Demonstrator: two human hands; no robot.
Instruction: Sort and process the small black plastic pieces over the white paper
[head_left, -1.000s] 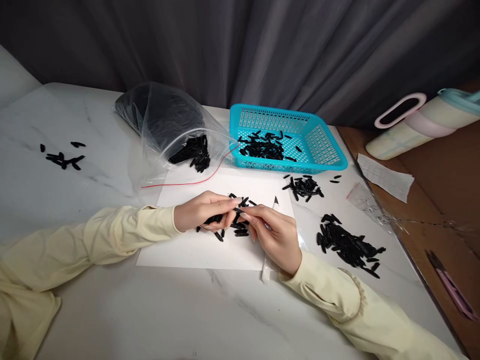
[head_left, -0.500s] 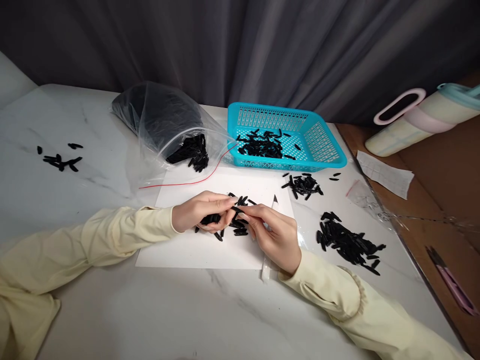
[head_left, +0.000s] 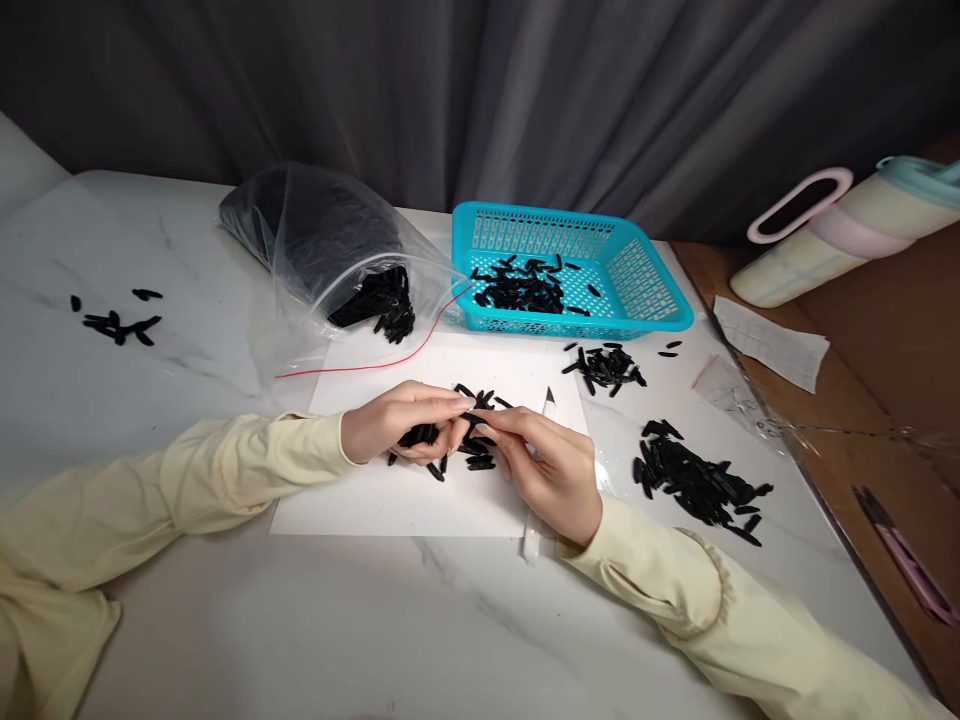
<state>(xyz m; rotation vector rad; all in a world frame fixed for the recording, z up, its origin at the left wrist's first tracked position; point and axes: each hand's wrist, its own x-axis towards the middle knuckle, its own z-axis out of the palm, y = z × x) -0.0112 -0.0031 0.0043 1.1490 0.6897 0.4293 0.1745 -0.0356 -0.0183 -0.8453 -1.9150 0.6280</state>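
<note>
Over a white sheet of paper [head_left: 337, 505], my left hand [head_left: 405, 420] is closed, with black slender pieces [head_left: 420, 435] cupped in its palm and one black piece [head_left: 472, 416] between thumb and fingertips. The far end of that same piece is pinched by my right hand [head_left: 551, 470], its thumb and index finger pressed together. More loose black pieces [head_left: 480, 462] lie on the paper beneath and between the hands. A white pencil-like tool with a dark tip [head_left: 532, 535] runs partly hidden under my right hand.
A clear zip bag [head_left: 300, 230] of black pieces lies open at the back, beside a blue basket [head_left: 660, 325] holding some. Black piles [head_left: 694, 480] lie right, a small group [head_left: 120, 328] far left. At the right edge are a tumbler [head_left: 817, 250], paper slip [head_left: 772, 340] and pink-handled snips [head_left: 911, 565].
The view has shifted very slightly. Both hands keep nearly the same pose around the piece, and nothing has been picked up or let go.
</note>
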